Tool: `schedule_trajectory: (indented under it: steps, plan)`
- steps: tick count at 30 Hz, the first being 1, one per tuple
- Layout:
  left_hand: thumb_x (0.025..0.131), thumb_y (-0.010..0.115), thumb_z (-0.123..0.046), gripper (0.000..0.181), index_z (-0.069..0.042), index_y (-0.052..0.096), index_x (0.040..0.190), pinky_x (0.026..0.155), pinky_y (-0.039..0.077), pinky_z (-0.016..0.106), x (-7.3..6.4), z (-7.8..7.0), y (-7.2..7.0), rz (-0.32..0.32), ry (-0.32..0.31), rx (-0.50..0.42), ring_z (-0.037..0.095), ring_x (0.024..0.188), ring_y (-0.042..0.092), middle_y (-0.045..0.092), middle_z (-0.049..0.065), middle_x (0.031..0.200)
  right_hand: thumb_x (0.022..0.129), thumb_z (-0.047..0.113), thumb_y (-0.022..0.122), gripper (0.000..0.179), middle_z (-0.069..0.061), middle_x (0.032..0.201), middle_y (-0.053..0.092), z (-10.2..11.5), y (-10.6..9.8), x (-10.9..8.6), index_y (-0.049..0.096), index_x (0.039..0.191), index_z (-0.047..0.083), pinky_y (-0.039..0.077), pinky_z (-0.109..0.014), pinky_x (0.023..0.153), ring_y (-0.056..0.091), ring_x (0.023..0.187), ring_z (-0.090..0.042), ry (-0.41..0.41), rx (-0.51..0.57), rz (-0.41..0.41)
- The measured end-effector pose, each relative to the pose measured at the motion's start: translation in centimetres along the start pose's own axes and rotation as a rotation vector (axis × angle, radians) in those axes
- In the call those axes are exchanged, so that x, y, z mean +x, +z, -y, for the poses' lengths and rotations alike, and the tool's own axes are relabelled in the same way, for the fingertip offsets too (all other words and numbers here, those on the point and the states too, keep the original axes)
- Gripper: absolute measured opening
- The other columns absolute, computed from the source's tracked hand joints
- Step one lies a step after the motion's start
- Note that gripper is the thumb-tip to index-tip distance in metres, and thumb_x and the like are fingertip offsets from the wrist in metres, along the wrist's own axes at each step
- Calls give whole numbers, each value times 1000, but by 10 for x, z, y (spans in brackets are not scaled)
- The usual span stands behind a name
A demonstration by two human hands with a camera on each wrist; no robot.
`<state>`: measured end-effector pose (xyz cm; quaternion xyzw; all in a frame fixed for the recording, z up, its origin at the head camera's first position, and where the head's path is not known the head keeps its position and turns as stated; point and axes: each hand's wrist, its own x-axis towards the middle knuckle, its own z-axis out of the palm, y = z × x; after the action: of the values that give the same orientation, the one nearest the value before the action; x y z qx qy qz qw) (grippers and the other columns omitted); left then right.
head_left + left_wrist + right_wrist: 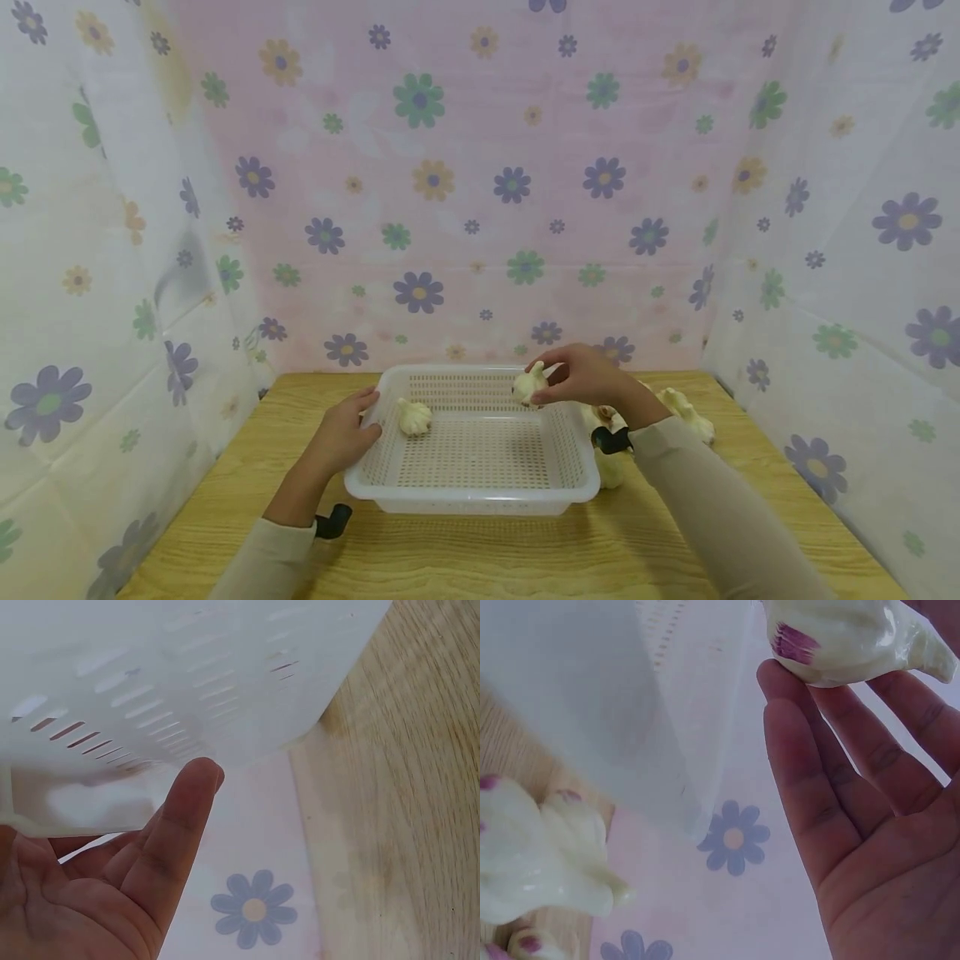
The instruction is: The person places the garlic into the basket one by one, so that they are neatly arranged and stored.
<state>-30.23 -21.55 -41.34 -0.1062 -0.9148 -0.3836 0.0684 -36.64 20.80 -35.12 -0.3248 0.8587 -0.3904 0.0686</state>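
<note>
A white plastic basket with slotted sides stands on the table. One garlic bulb lies inside it, at the left. My left hand grips the basket's left rim; the left wrist view shows its fingers against the outer wall. Over the basket's back right part, my right hand pinches another garlic bulb between thumb and fingers. In the right wrist view this held garlic bulb shows a purple patch, and the fingers support it from below.
More garlic bulbs lie on the wooden table to the right of the basket, partly hidden by my right arm. Flowered cloth hangs at the back and both sides. Each wrist carries a dark mount.
</note>
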Motion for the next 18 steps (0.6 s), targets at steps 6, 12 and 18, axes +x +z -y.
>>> schedule_trajectory:
  steps: [6,12,18]
  plan:
    - [92,61,-6,62,9,46,150,73,64,37,0,-1,0,-14,-8,4,45,116,68,38,20,164,83,35,87,45,-2,122,73,7,8,19,72,122,20,62,-36,83,76,98,-15,12,-55,-22]
    - [93,61,-5,61,9,46,150,71,64,34,1,0,2,-22,-8,-5,46,118,66,38,19,165,81,34,89,57,-9,128,71,11,20,33,71,129,8,62,-38,85,76,101,-20,38,-48,-37]
    - [92,61,-6,61,9,46,150,77,64,38,1,1,2,-28,1,20,47,121,65,38,20,164,81,35,89,63,-11,136,67,12,32,46,69,132,6,62,-38,88,74,107,-25,55,-65,-10]
